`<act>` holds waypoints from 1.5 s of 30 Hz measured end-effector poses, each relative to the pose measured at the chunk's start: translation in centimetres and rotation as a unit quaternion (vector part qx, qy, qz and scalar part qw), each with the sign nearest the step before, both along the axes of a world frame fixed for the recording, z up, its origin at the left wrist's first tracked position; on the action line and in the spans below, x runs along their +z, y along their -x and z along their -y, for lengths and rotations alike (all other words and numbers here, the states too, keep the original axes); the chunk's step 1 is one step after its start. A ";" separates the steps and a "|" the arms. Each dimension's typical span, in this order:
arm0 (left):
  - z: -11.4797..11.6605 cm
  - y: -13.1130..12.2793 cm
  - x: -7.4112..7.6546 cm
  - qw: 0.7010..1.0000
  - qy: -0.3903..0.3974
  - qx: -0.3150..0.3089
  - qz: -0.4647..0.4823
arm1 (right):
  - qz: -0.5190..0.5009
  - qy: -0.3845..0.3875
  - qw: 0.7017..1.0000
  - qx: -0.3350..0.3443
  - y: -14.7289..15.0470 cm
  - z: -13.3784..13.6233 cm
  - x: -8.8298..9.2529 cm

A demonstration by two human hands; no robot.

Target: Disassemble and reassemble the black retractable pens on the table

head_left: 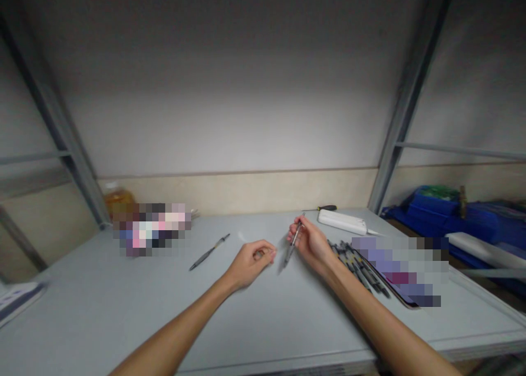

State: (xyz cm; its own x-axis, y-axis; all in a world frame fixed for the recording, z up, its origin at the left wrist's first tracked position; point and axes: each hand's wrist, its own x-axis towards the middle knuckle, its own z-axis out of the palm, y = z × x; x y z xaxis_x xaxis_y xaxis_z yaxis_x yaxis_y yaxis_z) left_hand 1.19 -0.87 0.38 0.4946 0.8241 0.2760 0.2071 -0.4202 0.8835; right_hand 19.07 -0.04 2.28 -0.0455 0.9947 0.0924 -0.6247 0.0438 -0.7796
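Observation:
My right hand (309, 239) is closed around a pen (292, 247) with a see-through barrel, which slants down toward the desk. To its left, my left hand (250, 263) hovers low over the desktop with thumb and forefinger pinched together; whatever may be between the tips is too small to make out. Another pen (209, 252), dark with a pale band, lies on the desk left of my left hand. Several similar pens (361, 269) lie side by side in a bunch beyond my right wrist, partly hidden by it.
A white power strip (342, 222) and a screwdriver (326, 208) lie at the back right. Blurred-out items (154, 228) stand back left by a bottle (117, 195). A flat case (411, 305) lies beside the pen bunch. Metal posts (398, 124) frame the grey desk (246, 332).

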 end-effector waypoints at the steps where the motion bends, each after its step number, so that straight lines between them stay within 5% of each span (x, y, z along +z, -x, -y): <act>1: -0.1 0.1 0.1 1.000 -0.017 0.018 -0.005 | -0.026 0.016 0.999 0.025 -0.1 -0.1 0.2; 8: -1.3 1.1 -0.5 0.984 -0.113 0.123 -0.063 | -0.089 0.100 0.981 0.138 -0.6 -0.5 1.6; 21: -1.7 1.6 -0.7 0.975 -0.110 0.153 -0.117 | -0.080 0.108 0.983 0.127 0.0 -0.1 3.6; 45: -1.9 1.8 -0.8 0.974 -0.111 0.150 -0.130 | 0.003 0.127 0.984 0.128 0.2 -0.5 4.1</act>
